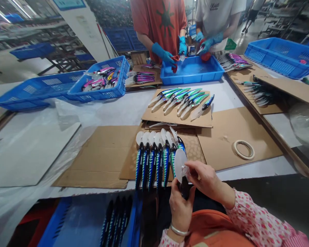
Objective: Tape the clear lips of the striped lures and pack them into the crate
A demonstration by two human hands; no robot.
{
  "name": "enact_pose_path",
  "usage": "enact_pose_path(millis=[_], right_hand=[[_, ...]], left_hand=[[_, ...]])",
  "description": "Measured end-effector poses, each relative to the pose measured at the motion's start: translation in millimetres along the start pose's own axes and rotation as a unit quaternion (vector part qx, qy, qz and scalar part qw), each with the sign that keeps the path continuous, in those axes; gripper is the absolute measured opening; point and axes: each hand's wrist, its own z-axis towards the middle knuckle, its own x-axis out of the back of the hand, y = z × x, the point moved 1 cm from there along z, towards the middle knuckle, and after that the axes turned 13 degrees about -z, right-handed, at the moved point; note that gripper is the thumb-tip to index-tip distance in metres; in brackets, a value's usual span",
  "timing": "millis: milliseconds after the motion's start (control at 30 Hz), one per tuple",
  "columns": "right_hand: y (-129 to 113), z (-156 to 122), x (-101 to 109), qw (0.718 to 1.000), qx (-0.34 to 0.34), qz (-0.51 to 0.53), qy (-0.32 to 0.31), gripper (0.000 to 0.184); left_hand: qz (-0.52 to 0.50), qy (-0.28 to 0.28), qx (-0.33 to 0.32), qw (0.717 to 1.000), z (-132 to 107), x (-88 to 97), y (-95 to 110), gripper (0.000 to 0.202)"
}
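Observation:
My left hand is closed round the dark body of a fishing lure, held upright at the table's front edge with its pale, rounded diving lip uppermost. At the base of that lip, the fingertips of my right hand pinch; whatever small part they grip is too small to make out. Just left of my hands, a row of blue-and-black fishing lures lies side by side on cardboard, lips pointing away from me. Beyond it, more blue-green lures rest on a raised cardboard sheet.
A tape roll lies on cardboard to the right. Across the table, two people in blue gloves work over a blue basin. A blue basket of pink lures stands at left. Below the table edge, a blue crate contains dark lures.

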Motion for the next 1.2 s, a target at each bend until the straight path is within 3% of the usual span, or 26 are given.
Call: enact_pose_path(millis=[133, 200, 233, 300, 367, 400, 467, 533, 600, 633, 733, 867, 1100, 1200], right_hand=[[14, -3, 7, 0.993, -0.086, 0.087, 0.007, 0.066], [19, -5, 7, 0.979, -0.112, 0.160, -0.056, 0.068], [19, -6, 5, 0.964, -0.110, 0.211, -0.119, 0.067], [19, -11, -4, 0.905, -0.108, 0.326, -0.251, 0.063], [17, -18, -15, 0.846, -0.143, 0.412, -0.306, 0.060], [17, -21, -20, 0.832, -0.167, 0.434, -0.302, 0.058], [17, -26, -28, 0.839, -0.200, 0.434, -0.262, 0.053], [18, -28, -32, 0.869, -0.208, 0.393, -0.217, 0.048], [17, -28, -34, 0.896, -0.193, 0.351, -0.192, 0.045], [16, -28, -35, 0.904, -0.183, 0.337, -0.187, 0.044], [13, -28, -36, 0.911, -0.169, 0.329, -0.184, 0.040], [11, -31, -37, 0.911, -0.160, 0.331, -0.188, 0.035], [6, -26, -33, 0.910, -0.145, 0.325, -0.215, 0.032], [4, -24, -33, 0.911, -0.142, 0.319, -0.220, 0.030]], left_hand=[[-0.095, -0.088, 0.053, 0.990, 3, 8.0, 5, 0.046], [-0.156, -0.161, 0.098, 0.970, 4, 12.8, 5, 0.044], [-0.189, -0.207, 0.122, 0.952, 4, 15.2, 5, 0.047], [-0.236, -0.304, 0.166, 0.908, 6, 21.1, 7, 0.055], [-0.227, -0.376, 0.167, 0.883, 13, 30.2, 13, 0.061], [-0.196, -0.389, 0.144, 0.889, 18, 36.0, 18, 0.061], [-0.095, -0.338, 0.068, 0.934, 29, 49.1, 29, 0.052], [0.000, -0.209, -0.022, 0.978, 37, 60.0, 41, 0.039], [0.038, -0.093, -0.111, 0.989, 39, 63.8, 54, 0.030], [0.039, -0.069, -0.152, 0.985, 39, 62.2, 59, 0.028], [0.027, -0.083, -0.212, 0.973, 36, 49.3, 69, 0.028], [0.018, -0.092, -0.195, 0.976, 35, 35.7, 67, 0.026], [-0.031, -0.086, -0.183, 0.979, 31, 32.3, 57, 0.035], [-0.016, -0.091, -0.207, 0.974, 29, 32.7, 57, 0.035]])
